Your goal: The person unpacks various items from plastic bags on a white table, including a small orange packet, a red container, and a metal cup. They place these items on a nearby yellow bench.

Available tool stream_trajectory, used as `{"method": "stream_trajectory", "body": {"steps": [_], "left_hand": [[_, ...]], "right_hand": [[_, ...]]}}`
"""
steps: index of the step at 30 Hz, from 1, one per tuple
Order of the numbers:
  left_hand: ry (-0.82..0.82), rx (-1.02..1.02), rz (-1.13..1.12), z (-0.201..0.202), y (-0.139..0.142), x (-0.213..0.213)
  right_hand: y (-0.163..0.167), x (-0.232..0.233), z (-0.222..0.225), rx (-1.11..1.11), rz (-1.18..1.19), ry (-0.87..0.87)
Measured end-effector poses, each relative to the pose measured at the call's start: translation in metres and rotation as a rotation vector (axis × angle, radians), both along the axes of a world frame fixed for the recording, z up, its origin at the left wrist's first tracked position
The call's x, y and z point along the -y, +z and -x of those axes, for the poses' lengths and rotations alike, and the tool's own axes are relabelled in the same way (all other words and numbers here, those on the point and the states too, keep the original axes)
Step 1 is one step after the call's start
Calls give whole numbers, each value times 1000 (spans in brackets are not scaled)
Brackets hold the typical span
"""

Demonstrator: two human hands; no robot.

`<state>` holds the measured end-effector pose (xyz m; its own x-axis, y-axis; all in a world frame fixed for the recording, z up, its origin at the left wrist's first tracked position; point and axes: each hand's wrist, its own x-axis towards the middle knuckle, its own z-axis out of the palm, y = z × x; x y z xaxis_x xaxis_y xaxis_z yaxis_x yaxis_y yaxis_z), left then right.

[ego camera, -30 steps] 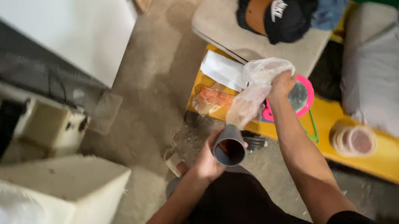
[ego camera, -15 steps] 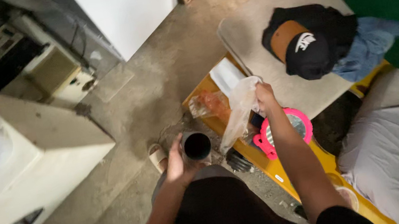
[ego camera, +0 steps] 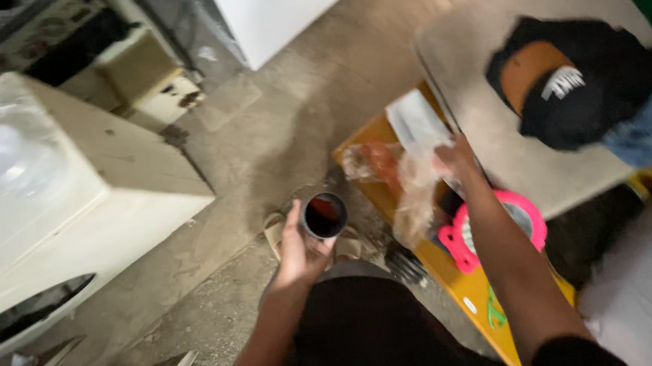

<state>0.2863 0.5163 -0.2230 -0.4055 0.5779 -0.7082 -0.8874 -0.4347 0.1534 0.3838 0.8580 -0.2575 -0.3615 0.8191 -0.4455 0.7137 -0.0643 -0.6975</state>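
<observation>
The left hand [ego camera: 295, 255] wraps a rigid dark cylindrical cup [ego camera: 324, 215] by its wall; the right hand [ego camera: 455, 160] pinches a flimsy, slippery clear plastic bag [ego camera: 407, 184] over the yellow table [ego camera: 458, 275], best gathered at its neck.

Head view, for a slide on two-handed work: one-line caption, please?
Left hand holds a dark cup while right hand grips a clear plastic bag over a yellow board.

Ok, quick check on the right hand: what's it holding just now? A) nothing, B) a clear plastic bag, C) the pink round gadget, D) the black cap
B: the right hand pinches a crumpled clear plastic bag above the yellow board, while the left hand holds a dark cup.
</observation>
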Motion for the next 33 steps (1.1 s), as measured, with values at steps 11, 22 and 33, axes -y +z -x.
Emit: {"method": "stream_trajectory", "body": {"steps": [11, 22, 33], "left_hand": [[83, -110, -161, 45, 44, 27], [196, -103, -191, 83, 65, 77], [351, -214, -181, 151, 6, 202]], "right_hand": [[14, 65, 7, 21, -509, 256], [11, 207, 62, -105, -264, 830], [83, 395, 179, -814, -268, 1100]]}}
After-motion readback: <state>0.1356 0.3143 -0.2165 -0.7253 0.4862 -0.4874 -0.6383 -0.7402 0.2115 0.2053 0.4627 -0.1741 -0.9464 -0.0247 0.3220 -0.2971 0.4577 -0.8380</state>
